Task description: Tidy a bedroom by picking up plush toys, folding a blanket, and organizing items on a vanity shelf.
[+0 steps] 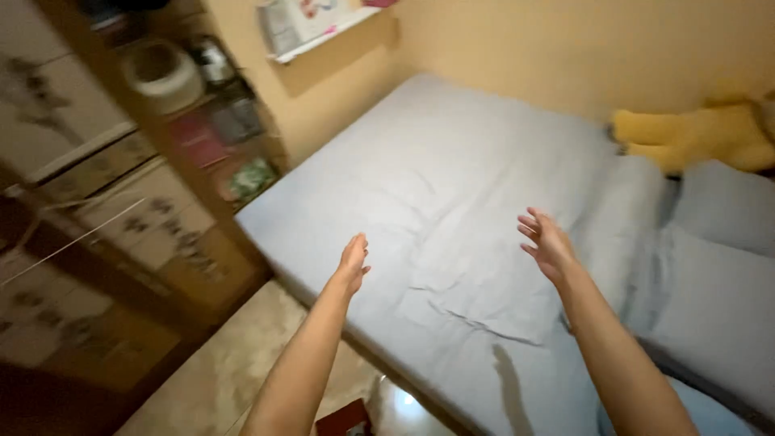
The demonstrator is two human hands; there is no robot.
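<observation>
Hovering empty, fingers spread: left hand [353,260] at 7 o'clock, right hand [549,242] at 4 o'clock, above grey sheet [452,178]. Sheet spread flat over bed, creases left near front edge. Pillows [718,242], yellow plush toy [694,137] at 2 o'clock.

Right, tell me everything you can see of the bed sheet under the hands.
The bed sheet is pale grey-blue, looks like thin cotton, and is spread flat over the mattress, reaching the wall at the far side. Shallow creases run across its near part, with a sharper fold close to the front edge. Two grey pillows lie on its right end, a yellow plush toy beyond them. The left hand and right hand hover open above it, apparently not touching.
</observation>
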